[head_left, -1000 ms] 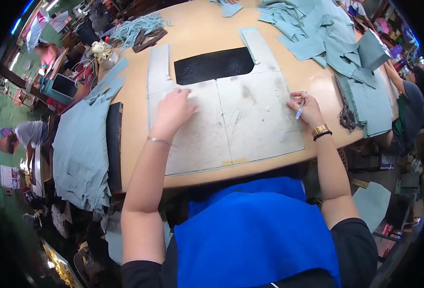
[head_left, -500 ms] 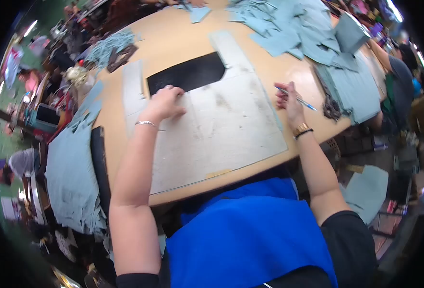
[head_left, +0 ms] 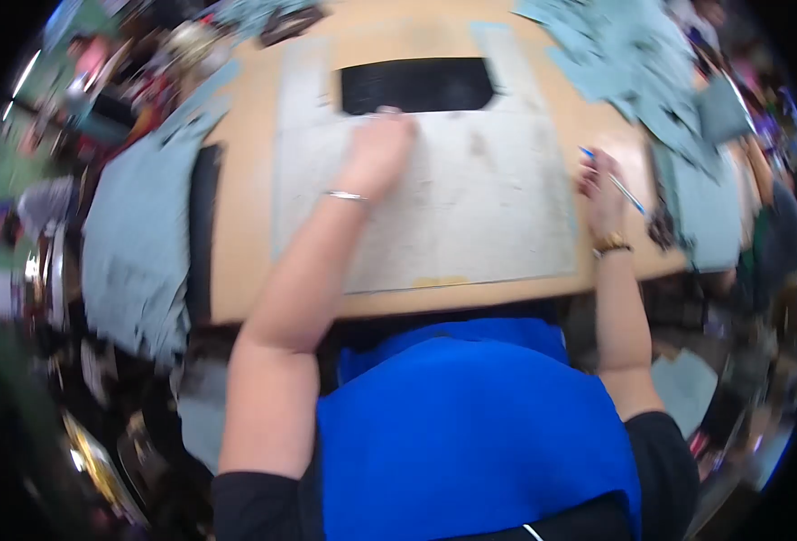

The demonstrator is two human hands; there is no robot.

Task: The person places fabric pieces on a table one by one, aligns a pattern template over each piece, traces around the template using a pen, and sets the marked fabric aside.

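Two bare hands over a wooden-topped table (head_left: 245, 243), well apart from each other. Pale pattern board (head_left: 497, 216) lies flat at the table's near edge, its two arms reaching toward the far edge. Black panel (head_left: 416, 86) sits between those arms; whether its near side overlaps the board or only meets it, cannot tell. Left hand (head_left: 382, 149): over the board beside the panel's near side, fingers part-curled and blurred. Contact or pinch there: cannot tell. Right hand (head_left: 604, 185): just beyond the board's right side, closed around a ballpoint pen (head_left: 628, 195) held at a slant; which end is the writing tip is unclear. Tape patch (head_left: 441, 282) on the board near the table's near edge. Teal pieces (head_left: 137, 243) hang beside the table's left edge; more teal cut pieces (head_left: 610, 63) are heaped toward its far right corner. Risks, as judged: sideways drag from the left fingers could skew the board or slide the panel, as no weight is seen on either. A low swing of the right hand could leave a stray pen mark. A forearm brushing the board's near side could shift it too.
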